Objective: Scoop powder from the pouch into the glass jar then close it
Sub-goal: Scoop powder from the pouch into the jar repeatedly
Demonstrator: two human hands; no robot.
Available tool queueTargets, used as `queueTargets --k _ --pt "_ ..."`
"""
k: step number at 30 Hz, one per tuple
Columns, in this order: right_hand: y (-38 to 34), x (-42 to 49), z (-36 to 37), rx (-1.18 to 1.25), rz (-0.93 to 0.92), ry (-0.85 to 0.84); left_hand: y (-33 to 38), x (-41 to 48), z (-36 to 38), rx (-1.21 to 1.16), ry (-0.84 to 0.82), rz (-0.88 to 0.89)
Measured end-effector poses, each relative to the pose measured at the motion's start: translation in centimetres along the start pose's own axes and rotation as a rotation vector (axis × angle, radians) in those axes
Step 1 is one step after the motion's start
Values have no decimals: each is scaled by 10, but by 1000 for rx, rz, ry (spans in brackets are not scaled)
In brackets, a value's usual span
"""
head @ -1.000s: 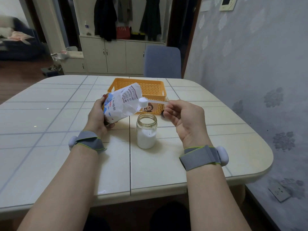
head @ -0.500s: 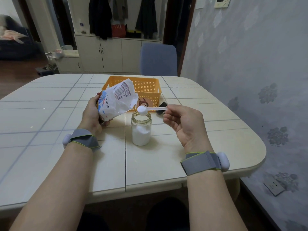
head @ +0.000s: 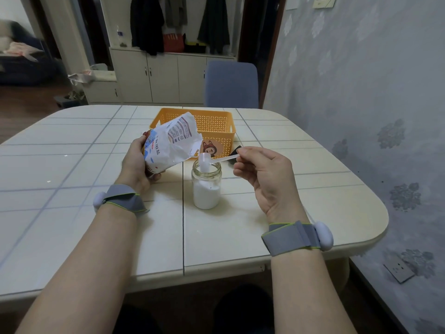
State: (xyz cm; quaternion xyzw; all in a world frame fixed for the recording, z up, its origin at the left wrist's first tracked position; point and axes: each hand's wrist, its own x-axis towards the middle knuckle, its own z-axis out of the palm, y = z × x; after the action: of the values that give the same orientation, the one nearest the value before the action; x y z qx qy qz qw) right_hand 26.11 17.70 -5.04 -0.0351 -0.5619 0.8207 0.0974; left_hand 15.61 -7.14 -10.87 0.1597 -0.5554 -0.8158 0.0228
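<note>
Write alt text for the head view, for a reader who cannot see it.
The right hand pinches a white scoop by its handle, tipping its bowl into the mouth of an open glass jar part-filled with white powder. The left hand grips an opened pouch, tilted, left of the jar. An orange basket stands behind on the tiled table.

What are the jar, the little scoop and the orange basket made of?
The jar looks like clear glass: you see the white powder through its shiny wall. The scoop seems thin, see-through plastic, milky and smooth. The basket is probably hard orange plastic, with a grid of little holes moulded in its walls.
</note>
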Motion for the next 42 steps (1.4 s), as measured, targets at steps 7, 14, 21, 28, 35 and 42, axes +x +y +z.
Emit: queueTargets --k 7,14,21,28,35,42 --pt "7 -2 -4 -49 -31 -9 0 -1 -1 6 -9 5" --pt "2 -2 -3 19 -26 34 0 -2 1 24 -10 10" --pt "-19 5 4 103 -102 82 -1 2 -2 18 -39 12" --pt "-10 21 41 -251 -227 -91 -1 4 -3 21 -28 5" --pt "11 40 75 -879 -429 -278 -2 3 -3 7 -47 3" --pt "20 42 102 -1246 -398 -322 -3 3 -1 28 -43 7"
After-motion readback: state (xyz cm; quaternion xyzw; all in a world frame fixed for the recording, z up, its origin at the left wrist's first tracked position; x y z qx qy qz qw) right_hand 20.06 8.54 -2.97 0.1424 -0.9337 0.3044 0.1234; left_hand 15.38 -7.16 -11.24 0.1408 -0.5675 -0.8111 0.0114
